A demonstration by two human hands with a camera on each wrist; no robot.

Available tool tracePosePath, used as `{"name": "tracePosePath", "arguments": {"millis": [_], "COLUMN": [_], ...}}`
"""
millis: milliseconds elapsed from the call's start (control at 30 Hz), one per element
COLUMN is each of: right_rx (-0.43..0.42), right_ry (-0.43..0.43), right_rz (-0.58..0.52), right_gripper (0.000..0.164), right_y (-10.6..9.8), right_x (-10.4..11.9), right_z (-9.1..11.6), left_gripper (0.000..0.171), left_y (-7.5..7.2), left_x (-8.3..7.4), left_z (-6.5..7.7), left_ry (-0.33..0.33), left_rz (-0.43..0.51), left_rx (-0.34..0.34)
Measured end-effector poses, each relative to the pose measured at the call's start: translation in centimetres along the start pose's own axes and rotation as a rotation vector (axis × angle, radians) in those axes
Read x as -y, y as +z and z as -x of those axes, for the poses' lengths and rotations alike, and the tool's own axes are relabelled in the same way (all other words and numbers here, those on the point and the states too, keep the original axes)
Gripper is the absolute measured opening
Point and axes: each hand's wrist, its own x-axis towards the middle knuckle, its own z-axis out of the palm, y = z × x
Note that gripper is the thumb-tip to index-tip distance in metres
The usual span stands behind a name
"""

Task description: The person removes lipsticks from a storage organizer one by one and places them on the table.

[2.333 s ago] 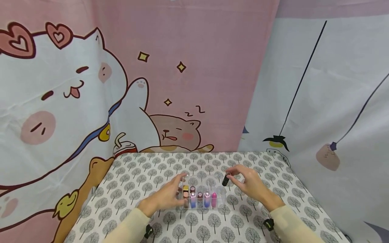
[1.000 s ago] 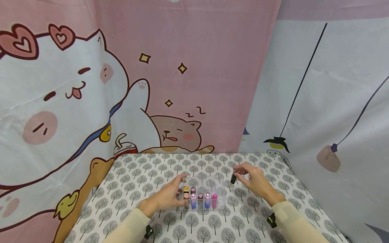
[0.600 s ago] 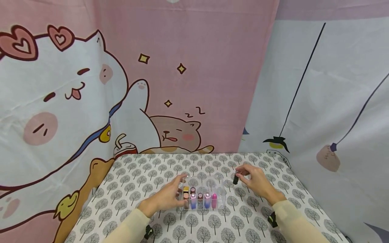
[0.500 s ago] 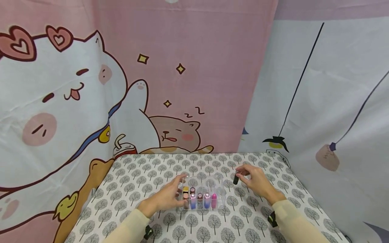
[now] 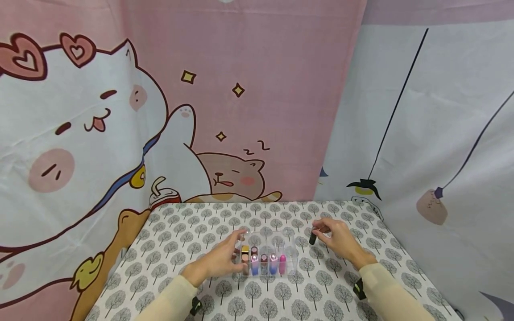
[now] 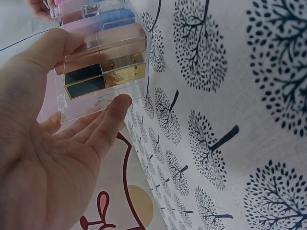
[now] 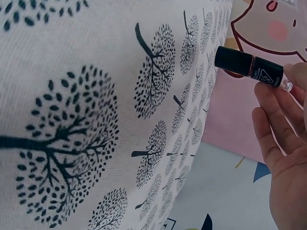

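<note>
Black cylindrical lipstick tube [image 5: 312, 237], pinched slightly tilted by the right hand [image 5: 337, 237], sits farther right than moments ago, apart from the clear plastic compartmented case [image 5: 292, 268] gripped by the left hand [image 5: 220, 259], apparently giving working clearance; contact with the white tree-print bench [image 5: 238, 307] is indeterminable.

The left sleeve [image 5: 168, 298] is long, plain and pale cream, faintly yellowish, its straight edge ending at the wrist of a bare left hand [image 5: 218, 261]. Well to the right of the left sleeve is a matching right sleeve [image 5: 391, 292], above a bare right hand [image 5: 339, 238]. Small black pieces with yellow-green marks, apparently wrist-worn, show on the left sleeve's right side and, farther right, beside its twin.
</note>
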Motion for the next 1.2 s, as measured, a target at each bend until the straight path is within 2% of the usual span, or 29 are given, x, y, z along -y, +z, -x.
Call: {"name": "tracePosePath", "arguments": {"millis": [700, 967, 1200], "right_rx": [0.033, 0.092, 0.09], "right_ry": [0.05, 0.135, 0.135], "right_rz": [-0.015, -0.032, -0.049], "right_gripper": [0.021, 0.021, 0.021], "right_y": [0.6, 0.5, 0.6], "right_x": [-0.8, -1.0, -1.1], "right_z": [0.6, 0.8, 0.8], "left_gripper": [0.12, 0.118, 0.118], "left_y": [0.2, 0.1, 0.0], "left_x": [0.0, 0.2, 0.1], "left_z": [0.0, -0.2, -0.1], "left_ry": [-0.005, 0.001, -0.001], "left_rz": [-0.002, -0.012, -0.023], "left_rx": [-0.001, 0.0, -0.003]}}
